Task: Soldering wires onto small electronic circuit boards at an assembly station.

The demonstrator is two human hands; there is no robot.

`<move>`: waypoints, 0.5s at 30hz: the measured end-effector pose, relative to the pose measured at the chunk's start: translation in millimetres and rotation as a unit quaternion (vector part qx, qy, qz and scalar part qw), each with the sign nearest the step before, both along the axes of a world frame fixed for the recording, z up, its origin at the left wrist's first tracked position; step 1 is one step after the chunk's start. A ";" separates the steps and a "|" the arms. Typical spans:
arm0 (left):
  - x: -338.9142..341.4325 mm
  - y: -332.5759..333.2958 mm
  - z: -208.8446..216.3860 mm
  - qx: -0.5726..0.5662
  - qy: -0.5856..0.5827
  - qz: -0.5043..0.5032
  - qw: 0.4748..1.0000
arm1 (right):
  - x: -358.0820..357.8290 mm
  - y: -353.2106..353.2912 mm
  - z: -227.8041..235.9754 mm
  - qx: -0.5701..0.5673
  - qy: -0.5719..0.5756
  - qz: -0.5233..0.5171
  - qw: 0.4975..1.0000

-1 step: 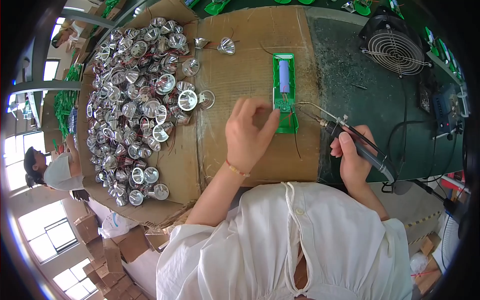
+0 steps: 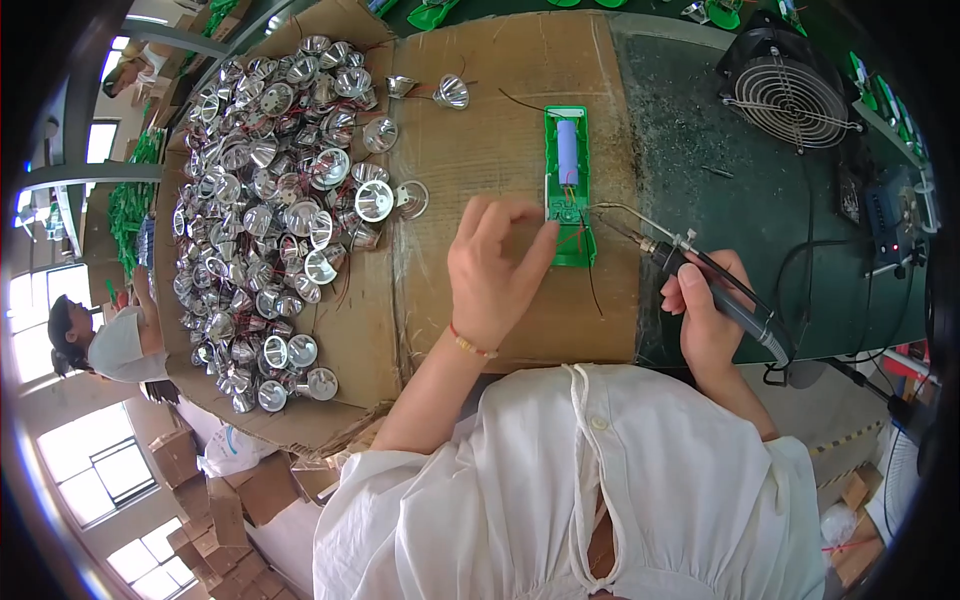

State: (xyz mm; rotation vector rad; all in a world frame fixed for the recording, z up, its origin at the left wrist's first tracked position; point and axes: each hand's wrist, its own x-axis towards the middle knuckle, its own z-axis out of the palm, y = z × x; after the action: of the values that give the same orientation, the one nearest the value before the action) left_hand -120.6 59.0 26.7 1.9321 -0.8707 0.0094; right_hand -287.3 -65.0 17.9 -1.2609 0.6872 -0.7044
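Note:
A narrow green plastic housing (image 2: pixel 574 255) lies lengthwise in front of me. In it are a lilac cylindrical battery cell (image 2: pixel 568 153), a small green circuit board (image 2: pixel 566 212) and thin wires. My left hand (image 2: pixel 490 250) is at the housing's left edge, thumb and forefinger bent together beside the board. What they pinch, if anything, is hidden. My right hand (image 2: pixel 712 310) grips a black soldering iron (image 2: pixel 722 305) like a pen. A thin curved metal feed tube (image 2: pixel 640 216) is clamped to the iron. Its end and the iron's tip point at the board's right side.
An open cardboard box (image 2: pixel 345 375) full of silvery reflector cups (image 2: pixel 270 220) with wires stands at left. Two loose reflectors (image 2: pixel 452 92) lie beyond its edge on the cardboard sheet (image 2: pixel 480 140). A black fan with a wire guard (image 2: pixel 790 100) and a soldering station (image 2: pixel 890 225) are at right.
The dark wire at the housing's far end now reaches further left. The battery cell has shifted very slightly. Both hands and the iron stay almost where they were.

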 end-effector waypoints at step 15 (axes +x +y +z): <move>-2.0 3.0 -12.5 0.076 0.109 -0.037 0.990 | 7.5 5.3 -0.7 -0.022 0.015 0.038 0.999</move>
State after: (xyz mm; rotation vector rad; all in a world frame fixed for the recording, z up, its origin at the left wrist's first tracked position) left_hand -122.5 62.0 14.2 1.9944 -0.8144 -0.3161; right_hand -279.8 -59.6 17.2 -1.3331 0.6469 -0.6417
